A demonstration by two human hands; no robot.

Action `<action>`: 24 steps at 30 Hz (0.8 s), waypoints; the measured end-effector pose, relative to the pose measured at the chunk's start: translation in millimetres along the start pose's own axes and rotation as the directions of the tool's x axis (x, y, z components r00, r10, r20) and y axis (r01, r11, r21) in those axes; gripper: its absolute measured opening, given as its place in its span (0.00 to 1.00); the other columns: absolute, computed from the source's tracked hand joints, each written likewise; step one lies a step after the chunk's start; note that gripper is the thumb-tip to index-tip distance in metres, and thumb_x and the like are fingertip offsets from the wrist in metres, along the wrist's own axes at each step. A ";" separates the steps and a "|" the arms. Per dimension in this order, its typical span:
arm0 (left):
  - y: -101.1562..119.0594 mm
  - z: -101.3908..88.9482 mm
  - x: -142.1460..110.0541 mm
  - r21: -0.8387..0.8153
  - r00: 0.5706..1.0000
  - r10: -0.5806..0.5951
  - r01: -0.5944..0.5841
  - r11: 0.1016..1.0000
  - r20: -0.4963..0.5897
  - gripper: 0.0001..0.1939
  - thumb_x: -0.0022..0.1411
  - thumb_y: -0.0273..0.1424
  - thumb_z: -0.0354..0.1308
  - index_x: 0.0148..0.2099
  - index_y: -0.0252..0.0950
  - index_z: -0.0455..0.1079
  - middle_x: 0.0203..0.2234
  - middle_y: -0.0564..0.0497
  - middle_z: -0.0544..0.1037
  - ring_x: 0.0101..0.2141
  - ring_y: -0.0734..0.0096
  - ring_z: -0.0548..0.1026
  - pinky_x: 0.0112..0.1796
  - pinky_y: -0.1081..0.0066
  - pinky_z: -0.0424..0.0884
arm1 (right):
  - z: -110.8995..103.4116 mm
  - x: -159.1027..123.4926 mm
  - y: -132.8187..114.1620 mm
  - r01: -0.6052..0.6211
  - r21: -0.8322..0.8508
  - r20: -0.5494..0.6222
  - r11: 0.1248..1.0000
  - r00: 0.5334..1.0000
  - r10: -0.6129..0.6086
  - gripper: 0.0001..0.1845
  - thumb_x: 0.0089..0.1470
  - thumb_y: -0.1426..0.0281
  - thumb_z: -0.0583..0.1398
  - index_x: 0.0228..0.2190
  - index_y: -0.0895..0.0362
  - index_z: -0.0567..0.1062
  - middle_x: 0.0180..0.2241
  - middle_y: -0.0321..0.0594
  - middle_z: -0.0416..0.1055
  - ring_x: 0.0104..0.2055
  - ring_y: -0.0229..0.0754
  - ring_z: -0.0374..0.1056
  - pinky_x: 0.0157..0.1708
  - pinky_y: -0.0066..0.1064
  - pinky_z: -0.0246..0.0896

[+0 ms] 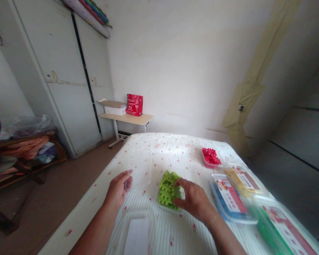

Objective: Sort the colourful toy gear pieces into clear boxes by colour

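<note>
My left hand is closed at the near left side of a clear plastic container, thumb on top and fingers curled. The see-through plastic makes its exact shape hard to tell. My right hand curves its thumb and fingers around the right side of a pile of lime green interlocking pieces, gripping a pale green piece at its edges. These pieces fill a shallow clear box on the table. Closer to me lies a clear plastic lid with a white paper rectangle on it.
To the right stand an uncovered box of red pieces and lidded, labelled boxes: yellow, blue and green. A spotted white cloth covers the table. Beyond it, a small side table holds a red bag.
</note>
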State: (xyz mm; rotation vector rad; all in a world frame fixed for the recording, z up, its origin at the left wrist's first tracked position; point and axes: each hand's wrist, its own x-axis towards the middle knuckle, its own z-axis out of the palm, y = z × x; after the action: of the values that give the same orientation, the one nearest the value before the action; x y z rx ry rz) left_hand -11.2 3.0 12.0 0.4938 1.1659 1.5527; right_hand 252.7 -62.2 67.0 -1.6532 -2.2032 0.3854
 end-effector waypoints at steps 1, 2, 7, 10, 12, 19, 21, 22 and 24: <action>0.2 0.2 -0.2 0.000 1.000 -0.002 0.002 1.000 -0.002 0.17 0.31 0.28 0.65 0.30 0.31 0.74 0.16 0.55 0.72 0.18 0.81 0.67 0.20 0.79 0.59 | -0.6 0.1 -0.7 -0.002 -0.003 0.005 1.000 1.000 0.002 0.19 0.41 0.70 0.61 0.40 0.52 0.70 0.40 0.39 0.73 0.41 0.44 0.69 0.40 0.31 0.58; 0.4 0.3 -0.3 0.001 1.000 -0.002 0.002 1.000 -0.001 0.17 0.31 0.28 0.65 0.30 0.31 0.74 0.16 0.55 0.72 0.18 0.81 0.67 0.20 0.79 0.58 | -1.4 0.1 -1.8 -0.001 -0.003 0.005 1.000 1.000 0.001 0.19 0.41 0.71 0.61 0.40 0.52 0.69 0.40 0.39 0.73 0.40 0.44 0.69 0.40 0.31 0.58; 0.0 -0.4 0.5 0.006 1.000 0.002 -0.002 1.000 0.005 0.17 0.31 0.28 0.65 0.30 0.31 0.74 0.16 0.56 0.71 0.18 0.81 0.67 0.20 0.80 0.57 | -1.8 0.1 -7.3 0.044 -0.021 -0.002 0.999 0.999 -0.044 0.20 0.39 0.75 0.58 0.39 0.54 0.68 0.41 0.40 0.70 0.40 0.41 0.67 0.38 0.29 0.58; -0.9 -1.3 1.9 -0.007 1.000 0.001 -0.001 1.000 0.001 0.18 0.31 0.28 0.66 0.31 0.32 0.74 0.17 0.56 0.72 0.19 0.82 0.68 0.20 0.80 0.59 | 1.4 0.3 -5.4 0.064 -0.034 0.014 0.997 0.998 -0.064 0.20 0.38 0.75 0.57 0.39 0.53 0.68 0.41 0.39 0.69 0.40 0.40 0.66 0.37 0.28 0.58; -1.6 -2.0 2.8 -0.017 1.000 0.004 -0.005 1.000 0.000 0.18 0.31 0.28 0.66 0.31 0.32 0.74 0.18 0.56 0.73 0.19 0.82 0.68 0.20 0.80 0.59 | 1.9 -0.5 -2.9 0.075 -0.021 0.024 0.997 0.997 -0.075 0.20 0.38 0.76 0.57 0.38 0.53 0.69 0.41 0.38 0.69 0.40 0.40 0.66 0.39 0.28 0.58; -2.3 -3.0 3.4 0.008 1.000 0.019 -0.019 1.000 0.025 0.17 0.32 0.29 0.66 0.31 0.32 0.73 0.16 0.55 0.72 0.18 0.80 0.68 0.19 0.80 0.58 | -7.7 -4.3 -7.2 0.099 0.067 -0.048 0.993 0.994 -0.096 0.17 0.42 0.74 0.59 0.38 0.54 0.70 0.43 0.40 0.69 0.44 0.43 0.64 0.44 0.33 0.59; -2.3 -2.6 2.7 0.019 0.998 0.026 -0.027 0.999 0.054 0.18 0.33 0.30 0.66 0.32 0.31 0.73 0.15 0.55 0.71 0.17 0.81 0.67 0.19 0.80 0.57 | -8.8 -0.7 -11.1 0.169 0.066 -0.114 0.983 0.980 -0.161 0.16 0.45 0.73 0.58 0.40 0.54 0.70 0.45 0.42 0.69 0.46 0.43 0.63 0.45 0.34 0.57; -2.2 -2.3 2.3 0.022 0.997 0.028 -0.030 0.999 0.065 0.18 0.33 0.30 0.66 0.33 0.31 0.73 0.15 0.55 0.71 0.17 0.81 0.66 0.19 0.80 0.57 | -8.4 2.2 -13.1 0.206 0.056 -0.139 0.977 0.971 -0.196 0.16 0.47 0.73 0.58 0.41 0.54 0.70 0.46 0.42 0.68 0.47 0.43 0.62 0.46 0.35 0.57; -2.1 -1.9 1.3 0.028 0.997 0.026 -0.028 0.999 0.079 0.18 0.34 0.30 0.66 0.33 0.31 0.73 0.14 0.56 0.71 0.17 0.81 0.66 0.19 0.80 0.56 | -5.4 9.5 -17.3 0.245 0.019 -0.155 0.969 0.959 -0.239 0.18 0.48 0.71 0.58 0.44 0.55 0.69 0.48 0.44 0.68 0.47 0.44 0.61 0.46 0.36 0.56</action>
State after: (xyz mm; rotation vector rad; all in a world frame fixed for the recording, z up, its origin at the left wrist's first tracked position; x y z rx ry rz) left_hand -12.1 3.3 9.0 0.5872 1.1272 1.5278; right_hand 237.8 -57.9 80.3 -1.3249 -2.2331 0.2252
